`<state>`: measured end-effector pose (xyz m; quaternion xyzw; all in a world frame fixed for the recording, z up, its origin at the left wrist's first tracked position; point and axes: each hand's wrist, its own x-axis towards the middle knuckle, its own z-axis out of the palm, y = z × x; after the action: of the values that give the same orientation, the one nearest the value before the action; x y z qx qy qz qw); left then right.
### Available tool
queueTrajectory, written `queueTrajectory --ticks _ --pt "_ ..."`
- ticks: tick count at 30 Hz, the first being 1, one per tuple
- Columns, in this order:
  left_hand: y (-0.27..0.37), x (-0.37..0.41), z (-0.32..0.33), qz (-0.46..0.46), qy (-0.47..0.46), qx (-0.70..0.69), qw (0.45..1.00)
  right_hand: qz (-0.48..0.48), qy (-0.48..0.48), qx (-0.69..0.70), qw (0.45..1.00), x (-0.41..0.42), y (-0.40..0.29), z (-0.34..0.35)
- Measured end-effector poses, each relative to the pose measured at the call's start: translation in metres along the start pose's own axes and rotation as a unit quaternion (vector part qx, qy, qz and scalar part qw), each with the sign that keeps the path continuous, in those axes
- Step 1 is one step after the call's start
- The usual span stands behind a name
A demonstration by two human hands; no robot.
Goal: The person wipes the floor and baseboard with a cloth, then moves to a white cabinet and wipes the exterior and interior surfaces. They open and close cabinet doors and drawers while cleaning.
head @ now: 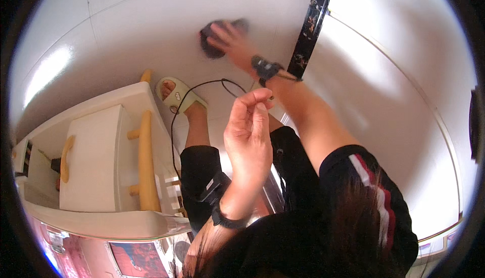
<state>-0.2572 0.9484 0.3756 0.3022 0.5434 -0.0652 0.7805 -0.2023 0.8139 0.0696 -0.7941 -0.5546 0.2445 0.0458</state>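
My right hand (231,39) reaches out low over the pale tiled floor (144,20), its fingers spread on a dark, blurred object (212,41) that looks like a cloth. Motion blurs this hand, so its exact grip is unclear. A black band with a small device (267,67) circles the right wrist. Nearer to me, my left hand (250,126) is raised with the fingers curled and the thumb against the index finger. A tiny dark piece (271,98) shows at those fingertips, too small to identify. Another black band (229,219) sits on the left wrist.
At left stands a white cabinet (91,156) with wooden handles (149,160). My slippered foot (176,94) is beside it. A thin black cable (174,134) loops past my leg. A black marbled strip (308,24) runs along the base of a white panel (379,100) at right.
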Motion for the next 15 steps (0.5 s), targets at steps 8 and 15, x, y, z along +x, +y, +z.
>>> queueTrajectory --ticks 8,15 --pt "-0.023 -0.002 -0.005 -0.034 -0.010 0.075 0.997 0.307 0.117 -0.159 0.931 -0.001 0.225 -0.074" --pt "-0.031 -0.006 -0.007 -0.047 -0.017 0.081 0.995 0.372 0.093 -0.145 0.912 -0.070 0.217 -0.013"
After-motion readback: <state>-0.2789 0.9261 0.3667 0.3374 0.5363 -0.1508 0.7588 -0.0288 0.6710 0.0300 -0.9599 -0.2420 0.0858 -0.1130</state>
